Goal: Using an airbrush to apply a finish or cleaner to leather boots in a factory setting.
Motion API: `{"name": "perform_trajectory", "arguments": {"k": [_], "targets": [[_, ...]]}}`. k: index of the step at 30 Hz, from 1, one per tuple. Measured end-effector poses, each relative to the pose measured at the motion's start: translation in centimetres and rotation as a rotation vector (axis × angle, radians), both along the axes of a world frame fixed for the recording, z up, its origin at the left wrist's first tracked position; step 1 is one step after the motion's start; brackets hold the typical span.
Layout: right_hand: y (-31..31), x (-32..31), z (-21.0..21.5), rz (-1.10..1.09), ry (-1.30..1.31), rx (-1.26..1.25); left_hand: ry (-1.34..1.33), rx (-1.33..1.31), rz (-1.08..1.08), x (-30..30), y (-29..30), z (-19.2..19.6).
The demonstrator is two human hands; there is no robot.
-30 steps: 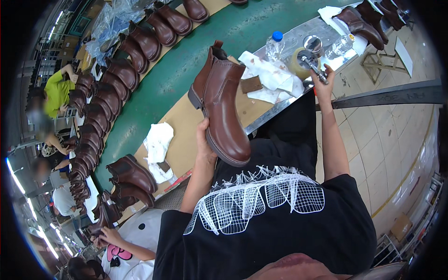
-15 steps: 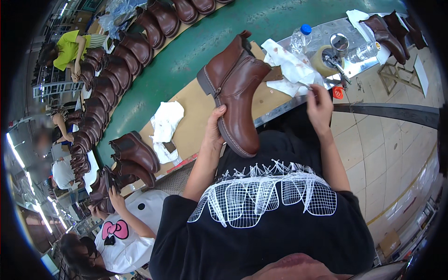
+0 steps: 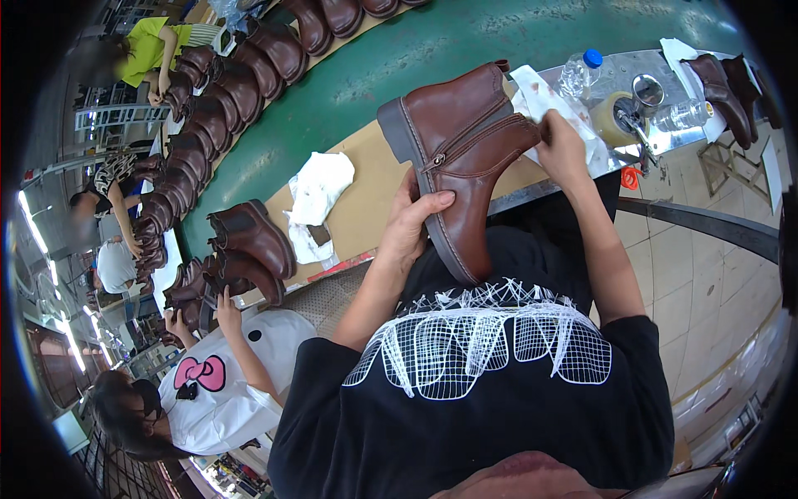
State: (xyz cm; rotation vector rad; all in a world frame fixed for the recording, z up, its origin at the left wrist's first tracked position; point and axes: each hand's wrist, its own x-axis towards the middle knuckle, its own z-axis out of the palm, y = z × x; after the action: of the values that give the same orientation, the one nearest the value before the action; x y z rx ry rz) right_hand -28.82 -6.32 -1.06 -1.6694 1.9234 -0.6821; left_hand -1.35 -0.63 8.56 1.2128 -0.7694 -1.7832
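A brown leather ankle boot [image 3: 474, 166] with a side zipper is tilted in front of me, toe toward my lap and shaft opening toward the upper right. My left hand [image 3: 409, 220] grips it round the sole, thumb on the leather upper. At the shaft's top edge is my right hand [image 3: 564, 154], its fingers curled in; what they pinch, if anything, is hidden. Just behind that hand lies a stained white cloth [image 3: 532, 87] on the bench.
Brown cardboard [image 3: 366, 187] covers the near bench, with a white rag [image 3: 320, 187] on it. At right stand a blue-capped bottle [image 3: 579, 76], a round yellowish container [image 3: 613, 121] and more boots [image 3: 721, 91]. Boots line the green table [image 3: 332, 108]. A co-worker [image 3: 224, 374] handles boots at left.
The boot has tipped so its shaft leans further right, and its zipped side shows more. My right hand has moved up and left to the shaft's edge. The whole view has shifted slightly.
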Motion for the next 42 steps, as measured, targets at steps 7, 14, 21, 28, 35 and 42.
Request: {"name": "perform_trajectory", "arguments": {"k": [7, 14, 21, 28, 35, 42], "targets": [[6.3, 1.1, 12.0, -0.021, -0.493, -0.453, -0.077, -0.014, 0.011, -0.7, 0.4, 0.7], [6.4, 5.2, 13.2, 0.461, -0.283, -0.494, -0.082, -0.113, 0.062, -1.4, 1.2, 1.2], [8.5, 1.8, 12.0, 0.363, -0.259, -0.434, -0.082, -0.127, 0.051, -1.7, 1.2, 1.8], [7.2, 4.2, 11.7, 0.385, -0.289, -0.597, -0.127, -0.170, 0.033, -1.7, 1.4, 1.9], [9.2, 1.4, 9.9, 0.173, -0.347, -0.424, 0.111, -0.005, 0.088, -0.8, 1.5, -0.2], [8.4, 5.1, 11.9, 0.344, -0.312, -0.603, 0.115, -0.034, 0.019, -0.5, 1.7, -0.6]]}}
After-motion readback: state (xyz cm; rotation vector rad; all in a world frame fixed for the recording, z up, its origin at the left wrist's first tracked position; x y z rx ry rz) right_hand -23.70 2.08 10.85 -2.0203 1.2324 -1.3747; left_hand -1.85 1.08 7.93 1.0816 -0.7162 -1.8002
